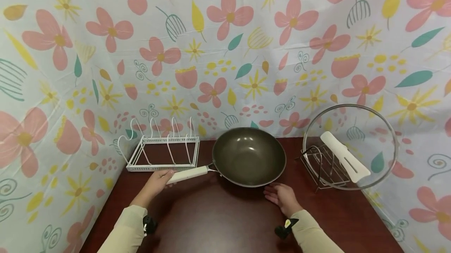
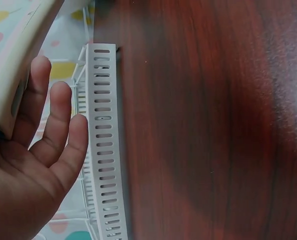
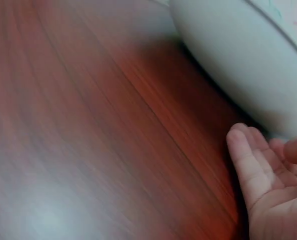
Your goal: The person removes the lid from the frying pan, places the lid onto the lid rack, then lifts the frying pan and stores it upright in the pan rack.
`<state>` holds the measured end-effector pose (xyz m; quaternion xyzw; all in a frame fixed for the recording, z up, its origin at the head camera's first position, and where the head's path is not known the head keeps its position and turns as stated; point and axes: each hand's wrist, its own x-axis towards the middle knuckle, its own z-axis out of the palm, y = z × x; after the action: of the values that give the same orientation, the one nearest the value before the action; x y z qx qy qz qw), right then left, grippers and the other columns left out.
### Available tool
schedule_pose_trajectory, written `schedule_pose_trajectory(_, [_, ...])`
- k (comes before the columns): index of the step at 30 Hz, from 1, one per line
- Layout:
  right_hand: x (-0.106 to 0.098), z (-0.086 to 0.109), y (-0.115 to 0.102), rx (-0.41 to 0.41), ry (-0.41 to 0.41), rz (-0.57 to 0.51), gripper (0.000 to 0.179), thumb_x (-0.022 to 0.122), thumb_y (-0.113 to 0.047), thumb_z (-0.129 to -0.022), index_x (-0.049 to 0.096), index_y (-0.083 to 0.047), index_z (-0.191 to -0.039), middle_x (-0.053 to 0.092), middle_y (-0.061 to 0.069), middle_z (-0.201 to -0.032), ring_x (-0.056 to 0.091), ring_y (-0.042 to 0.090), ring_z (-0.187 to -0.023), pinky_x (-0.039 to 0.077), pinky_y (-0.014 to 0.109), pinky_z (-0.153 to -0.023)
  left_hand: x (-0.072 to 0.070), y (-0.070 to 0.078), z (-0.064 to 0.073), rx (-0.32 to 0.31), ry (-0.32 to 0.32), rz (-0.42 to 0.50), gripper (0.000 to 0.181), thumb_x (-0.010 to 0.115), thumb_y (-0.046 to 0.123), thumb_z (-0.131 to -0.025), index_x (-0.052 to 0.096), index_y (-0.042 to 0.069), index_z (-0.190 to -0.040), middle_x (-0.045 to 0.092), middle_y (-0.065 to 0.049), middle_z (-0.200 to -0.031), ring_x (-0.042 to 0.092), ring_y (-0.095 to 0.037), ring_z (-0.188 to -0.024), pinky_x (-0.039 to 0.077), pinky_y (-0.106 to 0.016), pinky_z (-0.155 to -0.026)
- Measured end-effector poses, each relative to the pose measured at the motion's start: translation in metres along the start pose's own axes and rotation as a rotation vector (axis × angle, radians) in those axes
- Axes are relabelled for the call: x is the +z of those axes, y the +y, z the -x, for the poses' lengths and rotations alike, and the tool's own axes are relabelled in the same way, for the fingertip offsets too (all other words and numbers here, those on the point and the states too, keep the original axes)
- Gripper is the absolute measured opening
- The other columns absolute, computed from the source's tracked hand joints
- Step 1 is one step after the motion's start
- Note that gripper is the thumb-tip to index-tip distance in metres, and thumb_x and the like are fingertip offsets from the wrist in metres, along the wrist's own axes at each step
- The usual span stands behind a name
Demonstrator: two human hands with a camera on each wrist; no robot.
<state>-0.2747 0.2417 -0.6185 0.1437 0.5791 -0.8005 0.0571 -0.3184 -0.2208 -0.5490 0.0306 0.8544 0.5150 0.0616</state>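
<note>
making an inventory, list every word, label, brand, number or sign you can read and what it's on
None can be read.
Pan, its handle, lid, white rack: no legible lettering.
Right wrist device: yellow mark, too small to read.

pale cream long sleeves (image 1: 121, 231), small black devices (image 1: 150, 225) at both wrists, yellow mark (image 1: 287, 223) on the right one
</note>
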Motion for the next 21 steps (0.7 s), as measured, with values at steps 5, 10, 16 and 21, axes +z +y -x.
schedule_pose_trajectory(5, [0.035,0.013,0.011,0.076,-0.146,-0.019,0.039,0.030,-0.002,-0.092,0.031,0.020,-0.125,0.057,0.029,-0.107,0.060,0.037,-0.096,0.048,0.044,-0.080,0.002,-0.003,0.004,0.001,-0.025,0.012,0.043,0.049,0.040,-0.094,0.063,0.004,-0.113,0.067,-0.017,-0.083,0.061,-0.031,-0.074,0.048,-0.039,-0.063])
schedule_pose_trajectory(10, [0.067,0.020,0.018,0.149,-0.258,0.011,0.049,0.037,-0.015,-0.095,0.031,0.020,-0.129,0.053,0.033,-0.114,0.057,0.039,-0.102,0.047,0.044,-0.082,0.004,-0.004,0.009,0.007,-0.058,0.036,0.044,0.049,0.040,-0.093,0.063,0.003,-0.114,0.067,-0.018,-0.085,0.061,-0.036,-0.077,0.048,-0.042,-0.064])
schedule_pose_trajectory(16, [0.108,0.020,0.024,0.197,-0.341,0.009,0.067,0.048,-0.036,-0.092,0.032,0.017,-0.130,0.048,0.034,-0.121,0.052,0.043,-0.109,0.045,0.045,-0.084,0.006,-0.002,0.012,0.013,-0.060,0.030,0.041,0.050,0.039,-0.093,0.063,0.004,-0.112,0.067,-0.015,-0.081,0.061,-0.034,-0.073,0.048,-0.040,-0.061])
schedule_pose_trajectory(21, [0.147,0.016,0.020,0.232,-0.411,-0.085,0.078,0.051,-0.045,-0.090,0.028,0.016,-0.133,0.044,0.034,-0.125,0.046,0.044,-0.115,0.043,0.046,-0.087,0.008,0.002,0.014,0.001,-0.047,0.024,0.042,0.052,0.041,-0.091,0.064,0.006,-0.112,0.067,-0.015,-0.080,0.061,-0.032,-0.070,0.047,-0.040,-0.058])
